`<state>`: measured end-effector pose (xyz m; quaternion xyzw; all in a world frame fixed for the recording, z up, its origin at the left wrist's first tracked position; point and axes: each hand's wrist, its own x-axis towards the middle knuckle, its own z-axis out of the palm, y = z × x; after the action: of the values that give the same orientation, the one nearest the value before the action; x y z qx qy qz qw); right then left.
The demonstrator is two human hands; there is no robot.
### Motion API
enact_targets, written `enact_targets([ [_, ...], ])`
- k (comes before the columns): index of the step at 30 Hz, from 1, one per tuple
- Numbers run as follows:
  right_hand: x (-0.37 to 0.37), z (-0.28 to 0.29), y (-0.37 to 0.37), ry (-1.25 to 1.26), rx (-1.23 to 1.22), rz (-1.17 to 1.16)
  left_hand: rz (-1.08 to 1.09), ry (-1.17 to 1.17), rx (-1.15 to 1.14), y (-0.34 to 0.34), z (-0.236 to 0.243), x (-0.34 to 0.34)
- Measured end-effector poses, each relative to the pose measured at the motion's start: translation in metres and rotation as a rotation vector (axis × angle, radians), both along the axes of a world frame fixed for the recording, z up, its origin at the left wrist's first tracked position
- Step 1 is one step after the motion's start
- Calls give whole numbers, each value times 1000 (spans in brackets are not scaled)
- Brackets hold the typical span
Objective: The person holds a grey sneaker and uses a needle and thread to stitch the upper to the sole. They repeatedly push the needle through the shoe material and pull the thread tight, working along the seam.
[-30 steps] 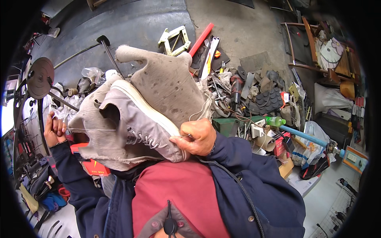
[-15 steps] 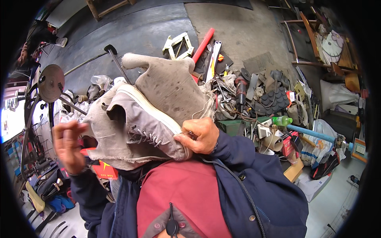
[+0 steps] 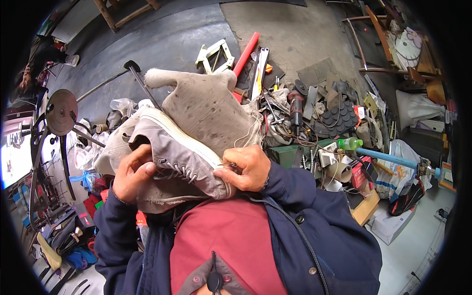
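While held up close before the chest, the grey lace-up shoe [image 3: 182, 157] lies tilted, sole edge upward, against a stained grey fabric piece [image 3: 206, 105]. Left hand [image 3: 132, 173]: grip closed on the shoe's laced side. Right hand [image 3: 250, 168]: grip pinched shut on the shoe's toe end at the sole seam. Behind, on the floor [image 3: 162, 44]: a red bar [image 3: 247, 51], a green bottle [image 3: 350, 143], scattered tools.

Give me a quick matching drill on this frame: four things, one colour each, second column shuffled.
Things:
1. sneaker held by both hands
2. long bar on the floor
3. plastic bottle among the tools
4. jacket sleeve

Colours:
A. navy blue
B. grey with a white sole edge
C. green
D. red

Pairs: 1-B, 2-D, 3-C, 4-A
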<state>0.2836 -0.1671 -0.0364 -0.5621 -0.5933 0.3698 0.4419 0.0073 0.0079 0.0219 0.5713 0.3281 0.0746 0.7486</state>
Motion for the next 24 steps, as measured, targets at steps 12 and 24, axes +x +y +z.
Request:
enact_targets([
  [12,5,2,0,-3,-79,53,-347,29,-323,24,-21,29],
  [24,7,2,2,-1,-106,46,59,-38,-527,1,-29,22],
])
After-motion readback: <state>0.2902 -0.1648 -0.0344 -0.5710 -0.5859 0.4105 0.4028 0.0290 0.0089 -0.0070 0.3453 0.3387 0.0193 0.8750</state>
